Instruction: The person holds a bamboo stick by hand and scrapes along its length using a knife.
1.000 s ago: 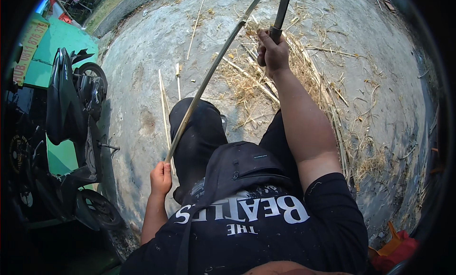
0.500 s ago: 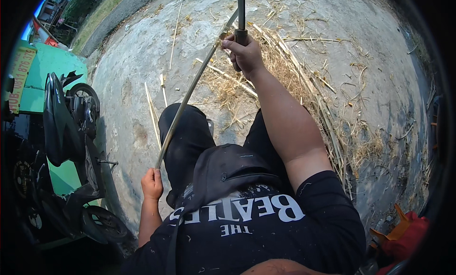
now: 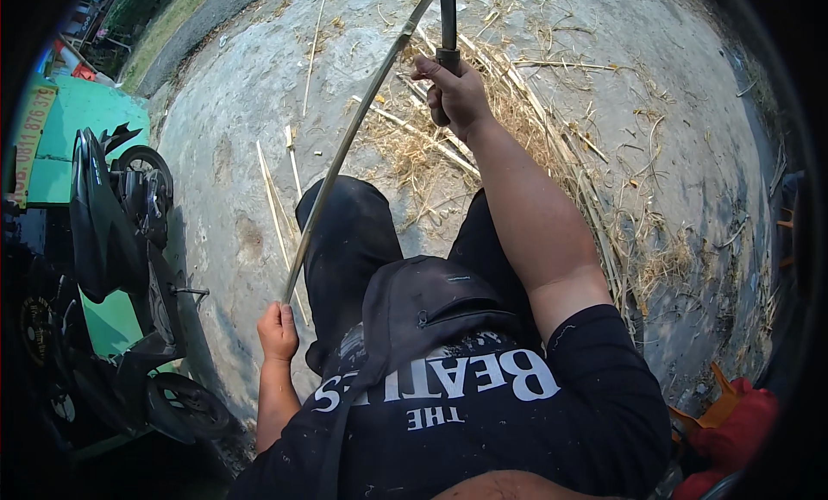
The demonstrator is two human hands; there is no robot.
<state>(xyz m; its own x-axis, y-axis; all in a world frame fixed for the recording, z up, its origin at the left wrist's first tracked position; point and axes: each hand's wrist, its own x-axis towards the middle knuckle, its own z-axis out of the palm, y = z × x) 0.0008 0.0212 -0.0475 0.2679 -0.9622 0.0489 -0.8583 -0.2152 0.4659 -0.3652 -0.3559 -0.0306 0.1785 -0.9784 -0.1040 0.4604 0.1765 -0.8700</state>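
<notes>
My left hand is closed around the lower end of a long, thin bamboo strip. The strip slants up and away past my left knee, bending slightly, with a node near its far end. In my right hand is the dark handle of a long-bladed knife. Its narrow blade points away from me, toward the top edge. The strip's far end meets or passes by the blade at the top; whether they touch I cannot tell. My right index finger reaches out toward the strip, a little apart from it.
Beyond my knees lies a pile of shavings, beside a bundle of long split strips. Loose strips lie left of my leg. A dark motorbike stands at left before a green panel. Red cloth is at lower right.
My right hand has come off the strip; its fingers touched it before. The knife has shifted slightly right, and the strip's far end now sits higher. My left hand has barely moved.
</notes>
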